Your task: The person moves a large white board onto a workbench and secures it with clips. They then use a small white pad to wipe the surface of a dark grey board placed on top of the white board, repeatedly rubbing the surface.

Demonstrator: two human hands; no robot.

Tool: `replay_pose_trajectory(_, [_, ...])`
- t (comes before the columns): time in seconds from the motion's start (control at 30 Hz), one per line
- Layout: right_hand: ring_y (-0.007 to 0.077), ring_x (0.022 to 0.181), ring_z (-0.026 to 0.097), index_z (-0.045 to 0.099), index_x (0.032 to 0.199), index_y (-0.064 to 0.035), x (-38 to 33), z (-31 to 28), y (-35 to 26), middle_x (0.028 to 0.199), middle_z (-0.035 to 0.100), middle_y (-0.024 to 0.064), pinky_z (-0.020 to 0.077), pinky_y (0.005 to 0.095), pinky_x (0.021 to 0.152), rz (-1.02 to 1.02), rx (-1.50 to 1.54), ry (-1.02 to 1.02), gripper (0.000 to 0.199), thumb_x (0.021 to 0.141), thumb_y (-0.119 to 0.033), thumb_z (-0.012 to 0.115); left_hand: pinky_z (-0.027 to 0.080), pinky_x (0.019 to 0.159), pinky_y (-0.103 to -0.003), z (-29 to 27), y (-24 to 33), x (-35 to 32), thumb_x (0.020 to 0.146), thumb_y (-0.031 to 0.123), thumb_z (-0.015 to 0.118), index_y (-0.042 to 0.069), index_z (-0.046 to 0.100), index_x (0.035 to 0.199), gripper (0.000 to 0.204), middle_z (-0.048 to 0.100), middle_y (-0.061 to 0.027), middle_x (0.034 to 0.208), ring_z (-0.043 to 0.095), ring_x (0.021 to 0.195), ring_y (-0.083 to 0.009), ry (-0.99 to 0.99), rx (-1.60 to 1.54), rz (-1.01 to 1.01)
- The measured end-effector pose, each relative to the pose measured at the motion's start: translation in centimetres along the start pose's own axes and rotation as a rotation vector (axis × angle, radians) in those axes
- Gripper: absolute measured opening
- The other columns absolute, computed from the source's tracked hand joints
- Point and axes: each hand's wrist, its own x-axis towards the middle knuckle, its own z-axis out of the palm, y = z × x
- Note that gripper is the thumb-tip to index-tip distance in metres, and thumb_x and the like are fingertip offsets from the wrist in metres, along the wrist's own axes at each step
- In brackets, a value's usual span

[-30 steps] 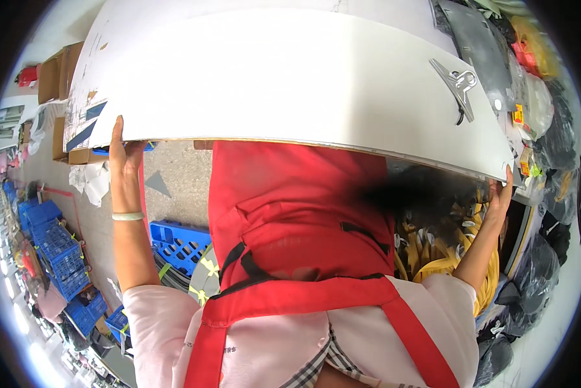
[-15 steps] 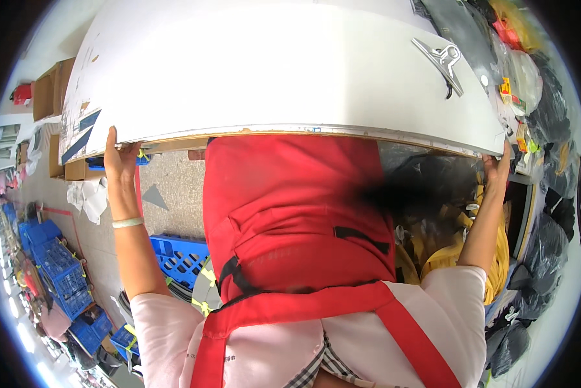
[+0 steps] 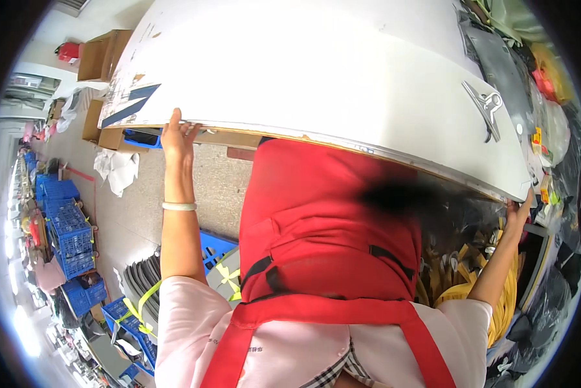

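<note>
A white tabletop (image 3: 303, 77) with a worn wooden front edge spans the view ahead of me. My left hand (image 3: 179, 137) grips that edge near its left end, thumb on the top and fingers curled at the rim. At the right front corner my right hand (image 3: 518, 210) holds the edge, its fingers partly hidden beneath. On the right part of the top lies a silver metal clip-like tool (image 3: 486, 110) with a dark curved end, apart from both hands. Dark blue stripes (image 3: 132, 105) mark the left corner of the top.
Cardboard boxes (image 3: 103, 57) stand beyond the left end. Blue crates (image 3: 74, 233) line the floor at left, and a bundle of dark strips (image 3: 142, 284) is near my left arm. Yellow strips (image 3: 504, 310) hang below right. Plastic bags (image 3: 552, 136) crowd the right side.
The view has turned, so the tabletop sits further right and slants down to the right. Both hands remain on its edge. The clip-like tool keeps its place on the top.
</note>
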Motion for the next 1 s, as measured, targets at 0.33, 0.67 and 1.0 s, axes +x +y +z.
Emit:
replay_pose_trajectory(0.33, [0.0188, 0.105, 0.056, 0.056, 0.120, -0.0140, -2.6, 3.4, 1.0, 0.118, 0.057, 0.0011, 0.0521, 0.0331, 0.080, -0.054, -0.049, -0.004, 0.048, 0.083, -0.041, 0.069, 0.042, 0.097, -0.044, 0.3, -0.8, -0.9, 0.087, 0.028, 0.068, -0.002, 0.032, 0.135, 0.067, 0.046, -0.0153, 0.126, 0.045, 0.118, -0.0258, 0.077, 0.096, 0.195])
replay_pose_trajectory(0.67, [0.0245, 0.122, 0.045, 0.051, 0.132, -0.0194, 2.3, -1.0, 0.1, 0.136, 0.049, 0.0047, 0.0402, 0.0410, 0.096, -0.060, -0.042, -0.034, 0.063, 0.081, -0.053, 0.066, 0.045, 0.095, -0.046, -1.1, -3.0, -0.2, 0.088, 0.020, 0.068, 0.007, 0.015, 0.147, 0.080, 0.038, -0.0209, 0.141, 0.045, 0.124, -0.0318, 0.000, -0.062, 0.168])
replay_pose_trajectory(1.0, [0.0172, 0.111, 0.052, 0.055, 0.125, -0.0232, 3.2, -0.3, 1.4, 0.126, 0.054, -0.0050, 0.0494, 0.0336, 0.084, -0.014, -0.035, -0.019, 0.058, 0.077, -0.051, 0.069, 0.040, 0.095, -0.039, -3.0, -0.5, 5.2, 0.089, 0.024, 0.065, 0.002, 0.033, 0.135, 0.061, 0.048, -0.0121, 0.130, 0.048, 0.117, -0.0234, 0.225, -0.026, 0.403])
